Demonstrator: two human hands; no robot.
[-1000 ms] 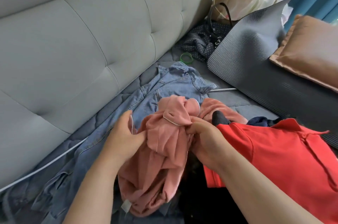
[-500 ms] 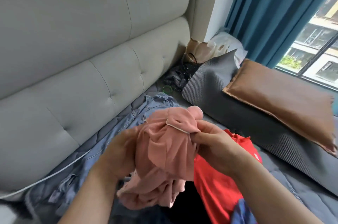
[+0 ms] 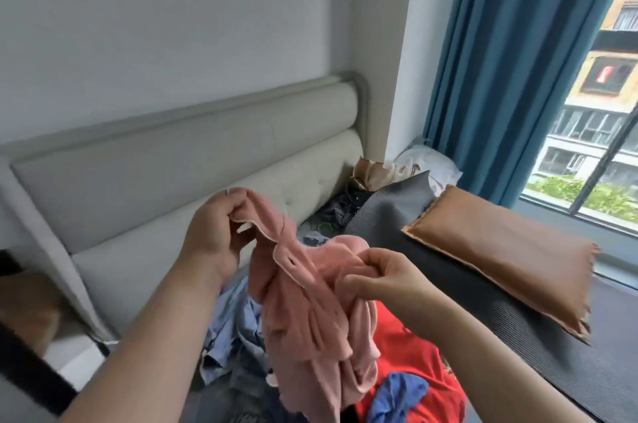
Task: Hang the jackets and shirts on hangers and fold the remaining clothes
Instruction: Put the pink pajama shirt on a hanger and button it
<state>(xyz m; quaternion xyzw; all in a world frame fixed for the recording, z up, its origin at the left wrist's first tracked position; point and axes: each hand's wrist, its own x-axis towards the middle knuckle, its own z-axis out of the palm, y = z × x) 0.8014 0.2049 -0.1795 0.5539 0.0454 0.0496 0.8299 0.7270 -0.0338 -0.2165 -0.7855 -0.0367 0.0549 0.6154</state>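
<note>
Lower centre of the frame: a pile of clothes on the bed, with a red shirt (image 3: 411, 353) to the right, a small blue cloth (image 3: 397, 395) lying on it, and a pale denim garment (image 3: 234, 329) to the left.

Centre: a pink garment (image 3: 303, 312) is held bunched above the pile, its lower end hanging down among the other clothes. The left hand (image 3: 210, 236), centre left, has its fingers curled round an upper hem. The right hand (image 3: 383, 279), centre right and lower, pinches a fold between thumb and fingers. Both hands are therefore clenched on the cloth.

The step in hand appears to be opening the garment to see what it is. To do this well, work each grip along to a shoulder seam or the collar, draw the hands apart, lift until the hem clears the pile, and shake once. Only then decide whether to hang or fold it. No hanger is in view.

Behind: a padded grey headboard (image 3: 172, 180) at left, and a brown pillow (image 3: 500, 263) on a dark grey cushion (image 3: 390, 215) at right.

Upper right: a teal curtain (image 3: 511, 59) and a window (image 3: 593, 146).
</note>
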